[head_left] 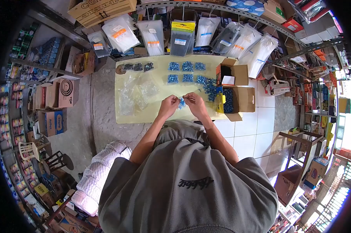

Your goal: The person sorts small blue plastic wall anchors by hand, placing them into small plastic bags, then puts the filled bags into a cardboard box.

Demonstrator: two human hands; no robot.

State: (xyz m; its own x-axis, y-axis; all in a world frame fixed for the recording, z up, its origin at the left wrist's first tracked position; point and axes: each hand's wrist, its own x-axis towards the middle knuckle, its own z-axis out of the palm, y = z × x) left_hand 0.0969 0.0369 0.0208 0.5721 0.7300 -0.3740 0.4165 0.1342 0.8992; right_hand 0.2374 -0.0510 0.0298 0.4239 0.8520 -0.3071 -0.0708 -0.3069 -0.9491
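The left grip point(169, 107) and right grip point(195, 104) pinch a small clear bag of blue pieces point(181, 104) between them, above the table point(167, 88). Just right of the right grip lies a loose blue heap point(210, 90), with an open carton point(244, 97) beyond it. Left of the left grip spread clear plastic bags point(131, 93). Ahead of both grips sit two rows of blue packets point(187, 66); ahead and left, dark packets point(138, 66). Farthest ahead hang bags of cable ties point(182, 42).

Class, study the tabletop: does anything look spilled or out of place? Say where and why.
A loose heap of blue pieces lies on the table, beside the open boxes. It looks odd because neat rows of blue packets sit nearby, though it may be deliberate.
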